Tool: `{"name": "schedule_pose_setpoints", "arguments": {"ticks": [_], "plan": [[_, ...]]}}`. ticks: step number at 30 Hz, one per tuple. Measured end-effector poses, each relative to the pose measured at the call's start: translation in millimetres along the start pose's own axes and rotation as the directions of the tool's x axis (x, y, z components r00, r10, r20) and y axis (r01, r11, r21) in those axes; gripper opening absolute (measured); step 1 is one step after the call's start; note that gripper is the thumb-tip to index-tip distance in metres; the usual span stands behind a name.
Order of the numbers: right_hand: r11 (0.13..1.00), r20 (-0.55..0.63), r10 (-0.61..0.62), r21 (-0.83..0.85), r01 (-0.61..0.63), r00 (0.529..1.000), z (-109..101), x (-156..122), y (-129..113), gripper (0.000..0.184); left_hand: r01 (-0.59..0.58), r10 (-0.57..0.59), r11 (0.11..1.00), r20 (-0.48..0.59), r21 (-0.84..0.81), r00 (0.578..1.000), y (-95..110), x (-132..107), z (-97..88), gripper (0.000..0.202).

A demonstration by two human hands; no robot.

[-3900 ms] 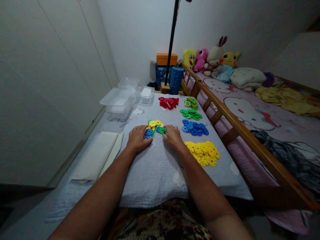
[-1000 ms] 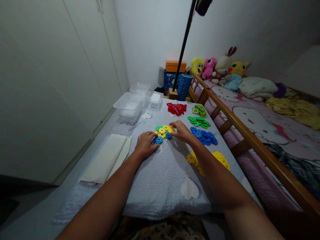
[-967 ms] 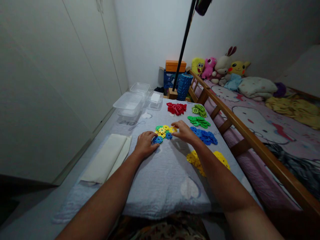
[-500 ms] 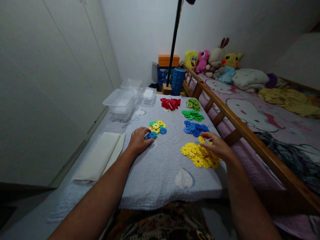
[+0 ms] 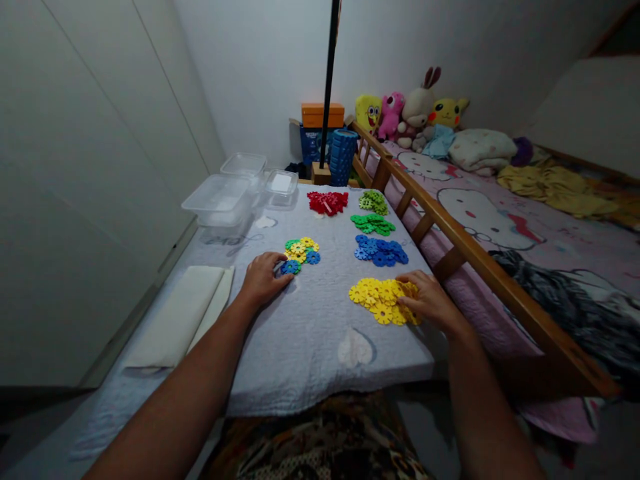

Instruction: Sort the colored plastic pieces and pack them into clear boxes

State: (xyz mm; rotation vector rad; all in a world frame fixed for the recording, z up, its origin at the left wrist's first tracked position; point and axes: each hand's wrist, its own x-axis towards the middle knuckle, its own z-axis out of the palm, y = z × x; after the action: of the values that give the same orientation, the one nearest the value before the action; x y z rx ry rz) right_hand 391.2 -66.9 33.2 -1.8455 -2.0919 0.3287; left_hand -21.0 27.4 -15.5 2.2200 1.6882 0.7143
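My left hand (image 5: 263,277) rests on the cloth at the left edge of a small mixed heap of flower-shaped plastic discs (image 5: 300,249), yellow, green and blue. Its thumb and fingers are apart, touching a blue disc (image 5: 291,267) at the near side of the heap. At the right, my right hand (image 5: 425,298) lies over the edge of a yellow disc pile (image 5: 373,293), thumb and fingertips spread on it. Whether a disc is under those fingertips is hidden. Behind the yellow pile is a blue disc pile (image 5: 381,251).
Green (image 5: 373,224), light green (image 5: 373,201) and red (image 5: 327,203) disc piles lie farther back. Clear plastic containers (image 5: 220,195) stand at the back left, above a folded cream cloth (image 5: 175,317). A wooden bed rail (image 5: 440,223) runs along the table's right side.
My right hand has come down onto the yellow pile; the yellow disc it held up between its fingers no longer shows raised. My left hand stays by the mixed heap. The camera view has shifted slightly.
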Motion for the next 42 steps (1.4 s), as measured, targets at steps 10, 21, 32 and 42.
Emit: {"name": "schedule_pose_setpoints", "arguments": {"ticks": [10, 21, 32, 42], "plan": [[0.996, -0.014, 0.029, -0.083, -0.030, 0.999, -5, 2, -21, 0.037, -0.017, 0.017, 1.000, 0.011, -0.008, 1.000, -3, 1, 1.9, 0.042], [0.947, 0.187, -0.317, 0.008, 0.322, 0.930, 57, 83, -170, 0.034, -0.002, 0.004, 0.998, 0.029, -0.063, 1.000, 2, -2, -2.5, 0.051], [0.957, 0.130, -0.254, -0.112, 0.269, 0.958, 107, 117, -206, 0.039, 0.007, 0.000, 0.988, 0.049, -0.153, 0.999, -5, 0, -5.7, 0.069], [0.963, 0.066, -0.238, -0.117, 0.245, 0.969, 83, 122, -187, 0.038, -0.035, 0.038, 0.997, 0.040, -0.073, 0.998, -2, -2, -2.4, 0.049]]}}
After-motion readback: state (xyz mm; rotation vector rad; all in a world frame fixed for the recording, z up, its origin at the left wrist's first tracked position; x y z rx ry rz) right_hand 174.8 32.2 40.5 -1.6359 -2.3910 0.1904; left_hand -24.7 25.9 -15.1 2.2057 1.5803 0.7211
